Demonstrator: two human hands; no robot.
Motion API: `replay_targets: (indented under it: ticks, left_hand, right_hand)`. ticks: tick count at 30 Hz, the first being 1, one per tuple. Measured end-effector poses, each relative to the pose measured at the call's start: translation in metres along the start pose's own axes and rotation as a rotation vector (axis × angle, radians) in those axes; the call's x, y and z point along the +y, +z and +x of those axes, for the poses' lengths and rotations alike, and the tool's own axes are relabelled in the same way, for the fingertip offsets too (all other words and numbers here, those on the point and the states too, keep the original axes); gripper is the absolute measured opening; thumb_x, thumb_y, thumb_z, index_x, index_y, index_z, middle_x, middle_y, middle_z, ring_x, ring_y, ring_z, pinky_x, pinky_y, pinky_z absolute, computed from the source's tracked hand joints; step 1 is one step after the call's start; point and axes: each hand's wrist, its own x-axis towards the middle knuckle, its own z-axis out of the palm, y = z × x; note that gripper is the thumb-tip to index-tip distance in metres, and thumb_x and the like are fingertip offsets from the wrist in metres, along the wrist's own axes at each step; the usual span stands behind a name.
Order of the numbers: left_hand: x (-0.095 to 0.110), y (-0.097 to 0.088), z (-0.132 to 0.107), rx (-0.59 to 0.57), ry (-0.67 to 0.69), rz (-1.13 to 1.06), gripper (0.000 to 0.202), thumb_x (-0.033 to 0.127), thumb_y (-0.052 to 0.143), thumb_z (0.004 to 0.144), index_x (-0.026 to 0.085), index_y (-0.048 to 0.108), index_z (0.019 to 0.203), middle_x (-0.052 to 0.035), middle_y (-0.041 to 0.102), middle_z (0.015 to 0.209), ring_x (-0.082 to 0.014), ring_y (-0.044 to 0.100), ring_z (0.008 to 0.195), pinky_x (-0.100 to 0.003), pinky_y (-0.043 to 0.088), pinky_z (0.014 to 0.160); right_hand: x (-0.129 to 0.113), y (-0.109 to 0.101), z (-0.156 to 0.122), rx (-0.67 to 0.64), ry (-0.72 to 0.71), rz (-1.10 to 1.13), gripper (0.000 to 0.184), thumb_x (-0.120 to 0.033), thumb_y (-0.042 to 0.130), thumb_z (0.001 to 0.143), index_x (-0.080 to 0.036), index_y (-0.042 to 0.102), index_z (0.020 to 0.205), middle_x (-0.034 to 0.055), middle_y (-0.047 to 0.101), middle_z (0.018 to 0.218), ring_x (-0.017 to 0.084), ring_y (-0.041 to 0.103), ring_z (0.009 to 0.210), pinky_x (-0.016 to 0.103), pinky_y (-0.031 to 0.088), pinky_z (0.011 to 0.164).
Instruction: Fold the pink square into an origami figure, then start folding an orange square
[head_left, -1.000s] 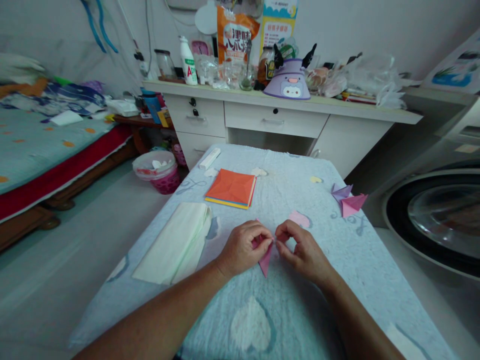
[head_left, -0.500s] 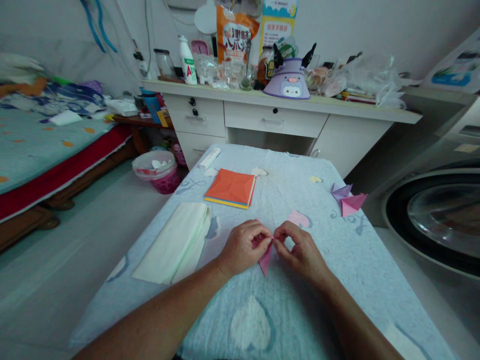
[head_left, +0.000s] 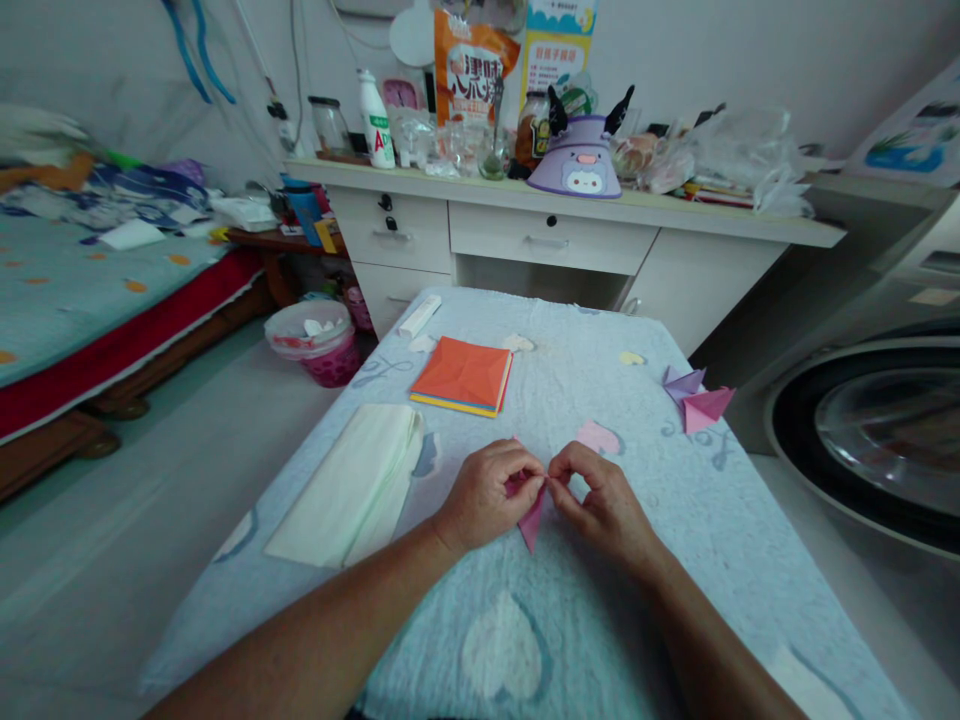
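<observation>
Over the middle of the cloth-covered table (head_left: 592, 360), my left hand (head_left: 491, 490) pinches a piece of folded pink origami paper (head_left: 531, 525). A pointed end of the paper hangs below the fingers, and the rest is mostly hidden by them. My right hand (head_left: 604, 500) is closed in a pinch at the paper's right edge, fingertips nearly meeting those of the left. Beyond my hands lies a stack of square coloured paper (head_left: 461, 375), orange on top. Off to the right rest a purple folded paper piece (head_left: 681, 382) and a pink folded paper piece (head_left: 706, 408).
A pale green folded sheet (head_left: 349, 490) lies left of my hands, and a white narrow box (head_left: 420, 316) sits at the far left corner. Behind the table stands a white cabinet (head_left: 555, 240) crowded with items. A washing machine (head_left: 885, 320) is at right, a pink bin (head_left: 330, 365) at left.
</observation>
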Motion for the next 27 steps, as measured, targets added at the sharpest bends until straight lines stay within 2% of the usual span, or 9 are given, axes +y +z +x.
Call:
replay_targets:
  ticks: [9,17,27]
  left_hand:
    - [0.0004,0.0008,-0.0007,0.030,0.022,0.007,0.009,0.010,0.059,0.080,0.018,0.064,0.083,-0.0028,0.064,0.080,-0.0144,0.059,0.078,-0.024,0.048,0.069]
    - [-0.0003,0.0000,0.0002,0.063,0.089,0.027,0.010,0.009,0.060,0.081,0.018,0.064,0.080,-0.0025,0.065,0.076,-0.0146,0.060,0.075,-0.025,0.048,0.069]
    - [0.0056,-0.0029,0.0018,0.067,0.088,0.024,0.011,0.008,0.059,0.081,0.017,0.064,0.078,-0.0023,0.066,0.075,-0.0144,0.060,0.074,-0.026,0.047,0.072]
  right_hand:
    - [0.0005,-0.0008,0.0008,-0.007,-0.029,0.012,0.010,-0.012,0.054,0.085,-0.020,0.055,0.080,-0.0002,0.057,0.075,0.012,0.054,0.068,0.023,0.042,0.064]
    - [-0.0003,-0.0007,0.0001,-0.003,-0.011,0.009,0.010,-0.011,0.055,0.084,-0.019,0.055,0.079,-0.0004,0.056,0.074,0.012,0.054,0.067,0.023,0.043,0.064]
    - [-0.0040,-0.0024,0.0019,-0.008,-0.019,0.034,0.010,-0.012,0.053,0.085,-0.019,0.055,0.079,-0.0001,0.057,0.074,0.012,0.055,0.067,0.023,0.043,0.063]
